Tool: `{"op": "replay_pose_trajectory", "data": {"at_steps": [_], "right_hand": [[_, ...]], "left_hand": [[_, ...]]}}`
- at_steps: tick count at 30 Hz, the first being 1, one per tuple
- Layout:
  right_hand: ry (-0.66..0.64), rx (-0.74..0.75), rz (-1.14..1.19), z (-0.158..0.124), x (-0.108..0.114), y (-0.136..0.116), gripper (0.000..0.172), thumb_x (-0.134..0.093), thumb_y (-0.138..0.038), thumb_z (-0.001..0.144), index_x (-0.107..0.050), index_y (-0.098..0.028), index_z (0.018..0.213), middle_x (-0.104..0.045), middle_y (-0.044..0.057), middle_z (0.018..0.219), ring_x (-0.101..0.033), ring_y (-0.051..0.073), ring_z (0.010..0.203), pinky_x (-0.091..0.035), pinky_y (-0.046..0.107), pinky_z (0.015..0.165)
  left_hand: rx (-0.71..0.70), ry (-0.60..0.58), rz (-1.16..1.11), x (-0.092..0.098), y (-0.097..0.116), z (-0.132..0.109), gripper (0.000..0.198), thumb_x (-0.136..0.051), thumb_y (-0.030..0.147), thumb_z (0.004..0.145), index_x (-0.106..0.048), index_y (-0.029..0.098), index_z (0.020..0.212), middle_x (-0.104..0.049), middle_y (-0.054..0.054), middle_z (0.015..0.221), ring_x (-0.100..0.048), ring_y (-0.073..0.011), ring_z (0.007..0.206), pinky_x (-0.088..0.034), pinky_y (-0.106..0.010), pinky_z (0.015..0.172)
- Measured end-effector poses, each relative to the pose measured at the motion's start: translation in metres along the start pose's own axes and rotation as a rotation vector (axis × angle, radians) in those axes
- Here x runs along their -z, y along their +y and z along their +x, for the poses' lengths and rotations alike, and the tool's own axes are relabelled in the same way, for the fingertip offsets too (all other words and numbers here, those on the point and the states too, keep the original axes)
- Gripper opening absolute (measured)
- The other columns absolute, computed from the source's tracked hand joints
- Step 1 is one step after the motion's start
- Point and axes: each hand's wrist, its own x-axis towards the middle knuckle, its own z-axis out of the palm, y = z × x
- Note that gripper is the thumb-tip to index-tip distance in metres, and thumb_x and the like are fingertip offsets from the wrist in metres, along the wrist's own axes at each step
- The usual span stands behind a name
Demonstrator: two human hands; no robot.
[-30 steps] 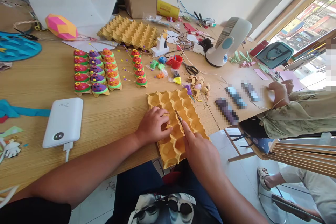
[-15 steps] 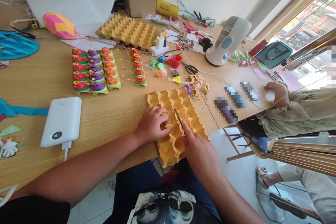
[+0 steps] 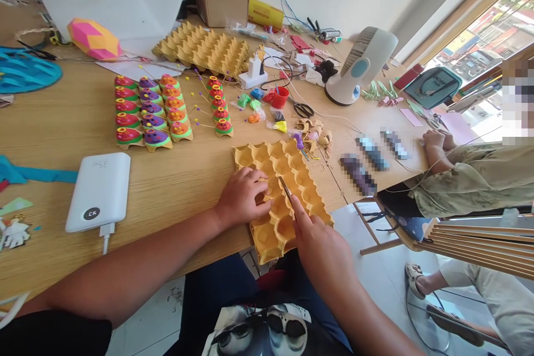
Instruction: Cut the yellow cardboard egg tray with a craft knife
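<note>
A yellow moulded-pulp egg tray [image 3: 308,189] lies on the table, its near end jutting past the front edge. My left hand [image 3: 244,197] presses on its left side, fingers bent into the cups and thumb gripping a ridge. In my right hand [image 3: 321,242] is a thin knife [image 3: 286,189], with the index finger stretched along its back. The blade points away from me and touches the tray near its middle, just right of my left fingers. The handle is mostly hidden in my palm.
Painted egg-carton pieces [image 3: 153,111] stand in rows at the left, with pins beyond. A white power bank [image 3: 100,192] lies near my left forearm. Behind the tray are clay bags [image 3: 280,126], scissors [image 3: 303,109] and a fan [image 3: 361,69]. A co-worker's hands [image 3: 438,142] rest at the right.
My right hand and the knife have drawn back slightly toward me along the tray. My left hand stays put. The co-worker's hands have come together at the table edge.
</note>
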Motion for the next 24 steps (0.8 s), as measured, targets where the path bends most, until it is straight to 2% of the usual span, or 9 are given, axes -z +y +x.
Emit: {"op": "replay_pose_trajectory", "data": {"at_steps": [8,12,17,24], "right_hand": [[-0.014,0.012,0.028,-0.002,0.008,0.009,0.060,-0.046,-0.029,0.108,-0.028,-0.035,0.165,-0.075,0.001,0.091,-0.074,0.016,0.076,-0.040,0.025,0.056],[0.019,0.031,0.087,-0.003,0.011,0.016,0.054,-0.044,-0.032,0.109,-0.036,-0.035,0.162,-0.076,0.002,0.098,-0.074,0.016,0.082,-0.043,0.025,0.060],[0.069,0.003,0.122,0.001,0.013,0.015,0.056,-0.046,-0.032,0.109,-0.033,-0.037,0.163,-0.077,0.001,0.104,-0.074,0.017,0.082,-0.042,0.026,0.059],[0.046,0.009,0.120,0.007,0.015,0.011,0.056,-0.046,-0.033,0.109,-0.033,-0.036,0.163,-0.076,0.002,0.105,-0.074,0.016,0.082,-0.043,0.025,0.060]], "left_hand": [[0.014,0.012,-0.015,0.000,0.002,0.000,0.019,-0.070,0.043,0.083,-0.072,0.024,0.082,-0.070,-0.006,0.120,-0.057,-0.0283,0.106,-0.047,-0.047,0.095],[0.012,0.020,-0.016,0.000,0.002,0.000,0.020,-0.071,0.043,0.082,-0.072,0.023,0.081,-0.070,-0.006,0.118,-0.057,-0.0281,0.105,-0.047,-0.047,0.094],[0.004,0.011,-0.008,0.000,0.001,0.000,0.023,-0.070,0.046,0.083,-0.071,0.023,0.081,-0.070,-0.006,0.118,-0.056,-0.0287,0.105,-0.048,-0.048,0.093],[0.012,0.000,-0.012,0.001,0.002,0.000,0.023,-0.069,0.046,0.083,-0.072,0.023,0.082,-0.069,-0.006,0.120,-0.056,-0.0286,0.105,-0.047,-0.047,0.094]]}}
